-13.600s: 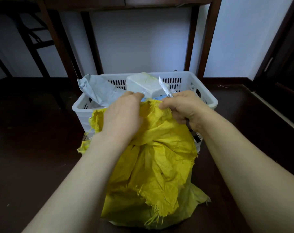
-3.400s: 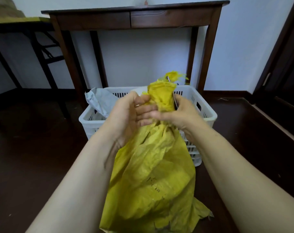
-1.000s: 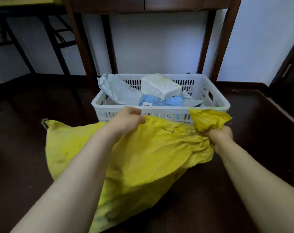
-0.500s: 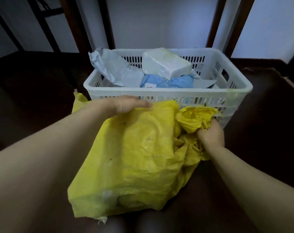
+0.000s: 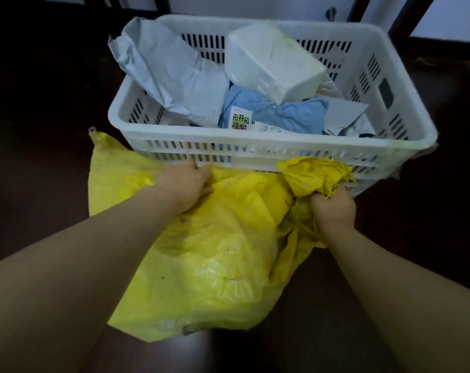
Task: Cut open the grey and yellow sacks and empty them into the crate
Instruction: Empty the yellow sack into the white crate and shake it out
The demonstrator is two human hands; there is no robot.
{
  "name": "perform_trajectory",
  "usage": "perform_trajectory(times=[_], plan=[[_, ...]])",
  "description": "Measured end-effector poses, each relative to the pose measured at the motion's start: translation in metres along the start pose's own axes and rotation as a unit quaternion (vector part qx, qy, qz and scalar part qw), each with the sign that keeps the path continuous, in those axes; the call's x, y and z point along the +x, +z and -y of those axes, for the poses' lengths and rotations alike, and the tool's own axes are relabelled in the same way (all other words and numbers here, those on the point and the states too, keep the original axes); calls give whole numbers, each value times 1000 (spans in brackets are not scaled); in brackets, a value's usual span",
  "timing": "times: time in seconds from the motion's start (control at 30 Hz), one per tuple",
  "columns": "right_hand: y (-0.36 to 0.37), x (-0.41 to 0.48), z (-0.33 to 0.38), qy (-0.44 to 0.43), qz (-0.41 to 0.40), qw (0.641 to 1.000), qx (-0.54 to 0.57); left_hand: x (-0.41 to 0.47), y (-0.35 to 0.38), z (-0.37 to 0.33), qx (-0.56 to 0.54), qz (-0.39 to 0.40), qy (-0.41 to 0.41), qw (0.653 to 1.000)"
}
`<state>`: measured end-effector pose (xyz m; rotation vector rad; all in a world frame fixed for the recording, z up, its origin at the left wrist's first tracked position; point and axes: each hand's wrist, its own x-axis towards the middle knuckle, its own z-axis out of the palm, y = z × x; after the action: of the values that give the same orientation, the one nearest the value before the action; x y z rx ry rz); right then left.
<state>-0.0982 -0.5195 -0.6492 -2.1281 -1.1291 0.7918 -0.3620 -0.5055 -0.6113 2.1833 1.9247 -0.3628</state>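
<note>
A: So, where's the sack?

B: On the floor, right up against the crate's near wall, below the rim. It's bulgy, so I'd judge not emptied.

A: Hands?

B: Left hand has fingers curled into the cloth at the sack's top edge, just under the crate wall. Right hand is fisted round the bunched neck, off to the right.

A: Long axis?

B: Roughly along the near wall. Neck at the right, other end out left, belly sagging toward the person. The neck points sideways, not into the crate.

A: And the next move turns on that?

B: My guess, yes. The crate lies straight ahead of both hands and higher, so the neck has to swing up over the rim. The right hand is on the neck and would steer. The left is nearer the bulk and would lift.

A: Neck cut?

B: Can't tell, too crumpled. No blade in view.

A: Crate contents?

B: Grey bag, white parcel, blue parcel.
</note>
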Motion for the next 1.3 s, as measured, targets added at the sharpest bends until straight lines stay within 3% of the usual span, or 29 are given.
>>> perform_trajectory(times=[0.1,0.23,0.33,0.47,0.63,0.8,0.93,1.17,1.3], plan=[[-24,-22,-1,25,84,993,-77,-44,13,-6,-148,-19,-68,986],[-52,-92,-5,131,177,971,-98,-131,26,-18,-320,40,-156,934],[-66,-137,13,180,178,966,-50,-175,8,-9,-394,14,-264,880],[-95,-164,68,186,145,972,-1,-203,-55,15,-404,-66,-357,839],[-154,-169,165,148,121,981,31,-223,-170,41,-418,-128,-367,821],[-217,-190,268,154,73,973,153,-255,-285,80,-420,-163,-360,817],[-257,-205,336,140,43,972,183,-275,-364,105,-434,-187,-348,810],[-271,-179,392,166,-3,964,210,-240,-457,120,-439,-237,-304,811],[-267,-114,404,168,21,969,180,-184,-486,119,-421,-264,-299,815]])
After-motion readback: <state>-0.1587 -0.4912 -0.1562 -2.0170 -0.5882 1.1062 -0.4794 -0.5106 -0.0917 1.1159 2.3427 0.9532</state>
